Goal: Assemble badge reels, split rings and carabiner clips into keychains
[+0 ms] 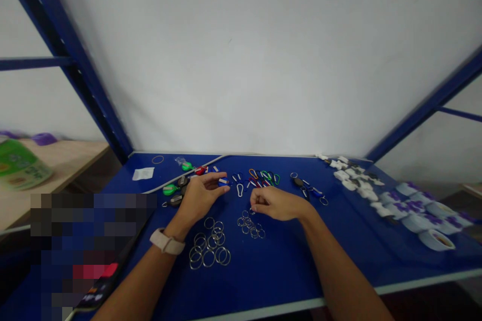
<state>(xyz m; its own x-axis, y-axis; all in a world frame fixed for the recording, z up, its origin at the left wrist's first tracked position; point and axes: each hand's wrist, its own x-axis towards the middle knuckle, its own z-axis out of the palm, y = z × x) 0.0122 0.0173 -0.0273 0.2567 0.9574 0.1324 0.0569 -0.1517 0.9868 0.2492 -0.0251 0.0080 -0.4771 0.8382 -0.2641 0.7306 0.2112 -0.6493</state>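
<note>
My left hand, with a pale watch strap at the wrist, hovers over the left middle of the blue table, thumb and forefinger apart. A blue badge reel shows in the gap between these fingers, apparently lying beyond them. My right hand is closed in a pinch on a small metal ring, at the top of a cluster of small rings. Larger key rings lie in a group below my left hand. Coloured carabiners lie beyond my right hand, and a silver carabiner is between both hands.
Green, red and black reels lie left, beside a white cable and a paper slip. Assembled reels with rings are on the right. White-and-purple containers line the right side. A blurred dark object occupies the left edge.
</note>
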